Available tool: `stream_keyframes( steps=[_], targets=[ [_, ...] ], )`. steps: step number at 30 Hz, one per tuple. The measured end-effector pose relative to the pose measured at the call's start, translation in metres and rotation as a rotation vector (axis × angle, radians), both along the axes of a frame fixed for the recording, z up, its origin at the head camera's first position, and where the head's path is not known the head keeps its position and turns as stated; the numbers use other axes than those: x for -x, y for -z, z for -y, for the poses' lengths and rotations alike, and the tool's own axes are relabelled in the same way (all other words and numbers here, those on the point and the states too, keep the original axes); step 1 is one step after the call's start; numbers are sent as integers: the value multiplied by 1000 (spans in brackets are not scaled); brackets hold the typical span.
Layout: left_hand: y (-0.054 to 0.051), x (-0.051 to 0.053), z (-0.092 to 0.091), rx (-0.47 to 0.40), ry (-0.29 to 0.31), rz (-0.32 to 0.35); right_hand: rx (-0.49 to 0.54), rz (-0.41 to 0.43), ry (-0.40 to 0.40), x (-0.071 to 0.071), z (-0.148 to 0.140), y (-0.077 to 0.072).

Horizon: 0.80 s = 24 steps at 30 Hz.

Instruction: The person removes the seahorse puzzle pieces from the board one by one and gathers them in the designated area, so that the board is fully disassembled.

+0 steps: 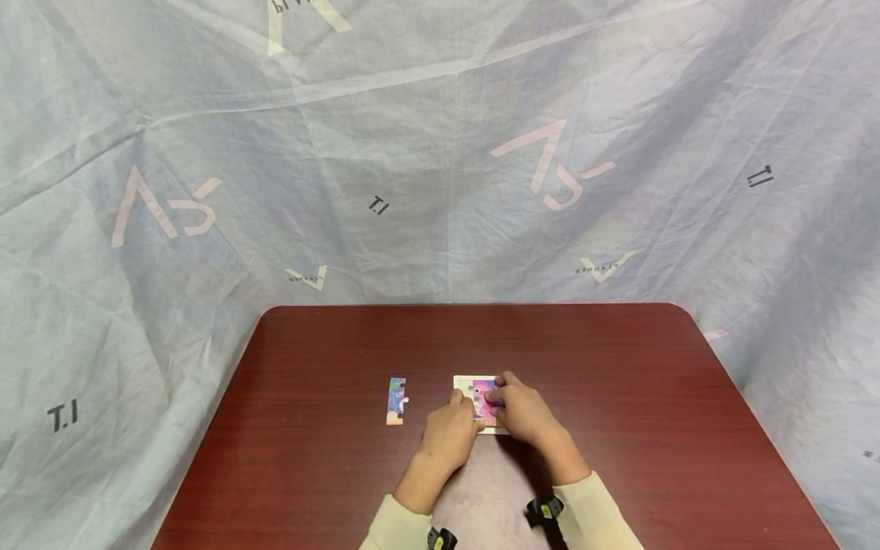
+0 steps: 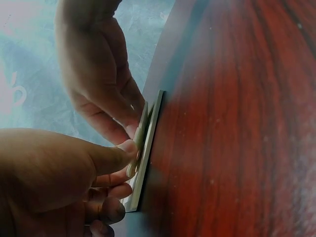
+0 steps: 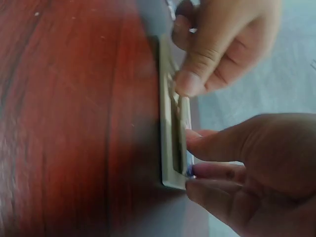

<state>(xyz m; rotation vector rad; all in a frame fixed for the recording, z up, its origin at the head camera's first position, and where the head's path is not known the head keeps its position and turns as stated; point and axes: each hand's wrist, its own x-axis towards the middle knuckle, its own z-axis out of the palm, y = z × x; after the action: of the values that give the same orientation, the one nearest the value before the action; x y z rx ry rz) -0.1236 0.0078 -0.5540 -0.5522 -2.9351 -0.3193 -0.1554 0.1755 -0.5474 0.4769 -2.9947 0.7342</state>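
On the table lies a shallow white puzzle tray (image 1: 474, 377). A pink jigsaw puzzle piece (image 1: 480, 388) sits over it, one edge raised off the tray in the wrist views. My left hand (image 1: 447, 437) pinches the piece's near left side between thumb and fingers. From the right, my right hand (image 1: 528, 412) grips the piece's other side, its fingertips near the tray's rim. The right wrist view shows the piece's thin edge (image 3: 183, 121) tilted above the tray (image 3: 165, 108). Fingers hide much of the picture on it.
A blue puzzle strip (image 1: 395, 401) with a tab on its right side lies left of the tray. The dark red wooden table (image 1: 309, 458) has rounded far corners. Grey printed cloth (image 1: 412, 153) hangs behind and beside it.
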Motion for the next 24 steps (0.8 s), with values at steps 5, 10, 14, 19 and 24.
stream_keyframes(
  steps=[5,10,14,19,24],
  targets=[
    [0,1,0,5,0,17,19,116,-41,-2,-5,-6],
    [0,2,-1,-3,-5,24,19,134,-50,-3,-7,-11],
    [0,2,-1,7,-14,15,23,137,-48,-2,-8,-11],
    [-2,1,-1,9,-17,19,25,142,-44,-1,-8,-10],
    [-4,1,-1,5,-11,19,26,143,-55,0,-7,-11]
  ],
)
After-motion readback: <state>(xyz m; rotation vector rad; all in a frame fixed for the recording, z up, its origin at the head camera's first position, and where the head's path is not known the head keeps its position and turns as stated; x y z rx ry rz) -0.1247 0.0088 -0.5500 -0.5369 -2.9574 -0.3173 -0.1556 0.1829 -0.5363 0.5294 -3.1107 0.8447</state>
